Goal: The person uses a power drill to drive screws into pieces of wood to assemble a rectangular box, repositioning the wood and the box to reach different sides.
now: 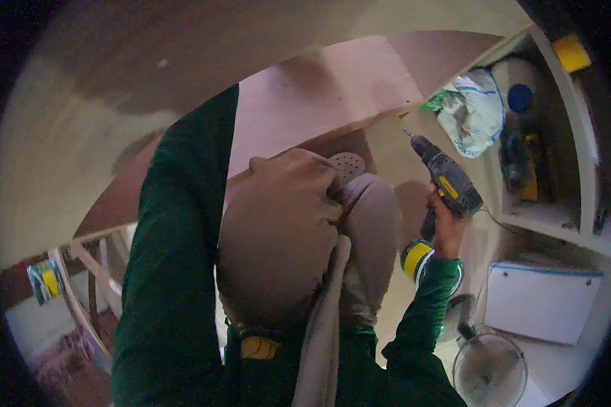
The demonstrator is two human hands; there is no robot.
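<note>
My right hand (448, 227) is wrapped round the handle of a grey and yellow cordless drill (448, 176). The drill tilts up and to the left, and the thin bit in its chuck touches nothing that I can see. Just below the grip is a round thing with a yellow band (415, 259); whether it belongs to the drill I cannot tell. My left arm, in a green sleeve (176, 224), reaches up to the edge of a large pale panel (115, 74), which hides the left hand. Beyond my bent knees lies a pinkish board (319, 95).
A white bag (472, 112) lies beside an open cabinet (584, 136) with tools inside. Below it are a white panel with a blue edge (543, 302) and a caged fan (489, 370). Wooden framing (91, 264) stands at left. A perforated pinkish thing (349, 166) shows by my knee.
</note>
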